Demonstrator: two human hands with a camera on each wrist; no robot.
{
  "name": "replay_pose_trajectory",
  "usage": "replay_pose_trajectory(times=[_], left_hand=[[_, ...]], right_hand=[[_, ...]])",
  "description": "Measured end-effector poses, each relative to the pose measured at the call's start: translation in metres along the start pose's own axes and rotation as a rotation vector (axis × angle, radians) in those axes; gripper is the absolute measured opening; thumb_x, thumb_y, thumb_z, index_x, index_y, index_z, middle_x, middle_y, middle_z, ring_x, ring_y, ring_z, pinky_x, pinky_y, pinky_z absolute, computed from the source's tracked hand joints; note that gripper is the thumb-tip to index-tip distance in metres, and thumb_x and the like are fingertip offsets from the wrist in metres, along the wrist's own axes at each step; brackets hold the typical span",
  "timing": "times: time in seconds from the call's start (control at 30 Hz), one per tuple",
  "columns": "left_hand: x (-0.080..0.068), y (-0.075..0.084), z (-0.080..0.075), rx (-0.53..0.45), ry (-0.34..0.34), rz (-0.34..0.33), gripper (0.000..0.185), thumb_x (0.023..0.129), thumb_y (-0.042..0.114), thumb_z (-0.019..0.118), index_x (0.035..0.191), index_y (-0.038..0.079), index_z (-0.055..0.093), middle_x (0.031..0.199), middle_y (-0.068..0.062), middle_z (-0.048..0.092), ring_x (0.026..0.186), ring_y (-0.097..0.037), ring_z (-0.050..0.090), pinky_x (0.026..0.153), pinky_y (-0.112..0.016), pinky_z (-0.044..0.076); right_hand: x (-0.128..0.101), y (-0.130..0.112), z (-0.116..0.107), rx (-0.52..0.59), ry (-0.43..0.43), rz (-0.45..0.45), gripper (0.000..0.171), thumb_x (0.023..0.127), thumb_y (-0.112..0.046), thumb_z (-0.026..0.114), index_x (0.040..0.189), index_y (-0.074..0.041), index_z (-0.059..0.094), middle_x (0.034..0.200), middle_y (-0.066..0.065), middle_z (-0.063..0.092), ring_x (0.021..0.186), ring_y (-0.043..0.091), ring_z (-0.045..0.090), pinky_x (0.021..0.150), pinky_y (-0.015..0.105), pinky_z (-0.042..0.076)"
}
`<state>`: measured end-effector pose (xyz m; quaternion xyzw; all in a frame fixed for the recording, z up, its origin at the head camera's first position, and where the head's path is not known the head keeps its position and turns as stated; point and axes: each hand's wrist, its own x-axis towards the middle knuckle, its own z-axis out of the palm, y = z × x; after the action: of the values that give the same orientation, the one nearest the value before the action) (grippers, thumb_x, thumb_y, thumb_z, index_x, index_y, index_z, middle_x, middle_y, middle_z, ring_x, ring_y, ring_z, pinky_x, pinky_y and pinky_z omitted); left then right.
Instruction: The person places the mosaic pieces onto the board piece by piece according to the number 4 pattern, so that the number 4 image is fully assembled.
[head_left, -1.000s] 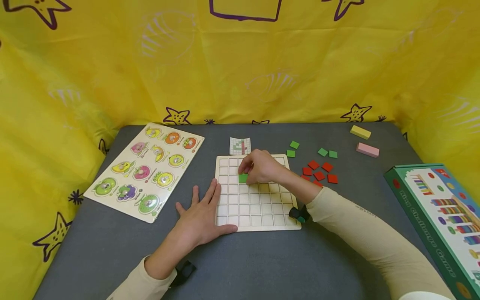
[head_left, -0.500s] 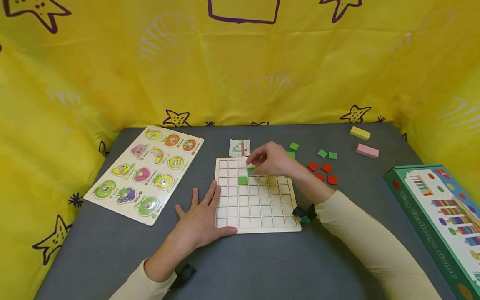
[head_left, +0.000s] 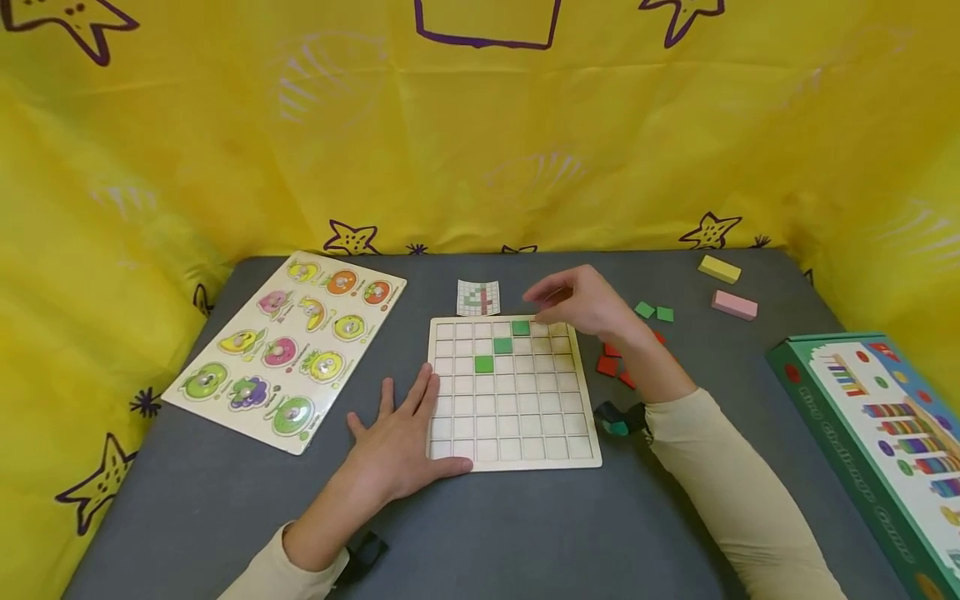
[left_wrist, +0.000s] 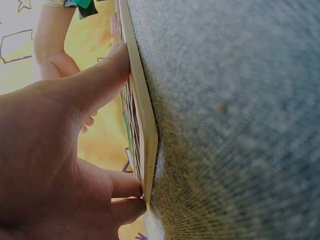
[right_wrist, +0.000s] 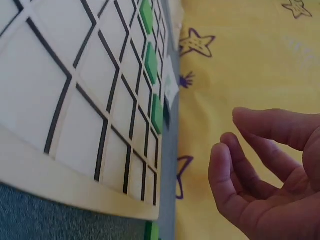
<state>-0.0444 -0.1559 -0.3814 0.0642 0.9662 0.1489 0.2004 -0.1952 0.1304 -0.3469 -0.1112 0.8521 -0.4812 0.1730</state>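
Hovering over the far right corner of the pale wooden grid board (head_left: 517,417), our right hand (head_left: 581,302) hangs loosely curled, holding nothing. Three square green tiles (head_left: 502,345) sit diagonally in its cells. Our left hand (head_left: 397,442) lies flat with straight fingers against the board's near left corner. Our forearm partly hides the red square tiles (head_left: 607,365).

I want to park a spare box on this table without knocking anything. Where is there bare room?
The wide grey strip along the near table edge, below the grid board and between the two forearms, is bare. So is the far strip between the fruit puzzle and the pattern card. It is crowded right of the board, around the red tiles, green tiles and right hand.
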Motion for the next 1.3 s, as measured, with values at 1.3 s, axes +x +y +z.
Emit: replay_pose_trajectory(times=[1.3], left_hand=[[0.0, 0.001, -0.001, -0.003, -0.001, 0.006, 0.125, 0.077, 0.073, 0.079, 0.168, 0.014, 0.017, 0.177, 0.0, 0.003, 0.157, -0.056, 0.005, 0.098, -0.095, 0.01]], right_hand=[[-0.002, 0.05, -0.04, -0.008, 0.111, 0.128, 0.035, 0.092, -0.005, 0.076, 0.127, 0.0, 0.072, 0.13, 0.021, 0.068, 0.107, 0.026, 0.06, 0.09, 0.033, 0.049]])
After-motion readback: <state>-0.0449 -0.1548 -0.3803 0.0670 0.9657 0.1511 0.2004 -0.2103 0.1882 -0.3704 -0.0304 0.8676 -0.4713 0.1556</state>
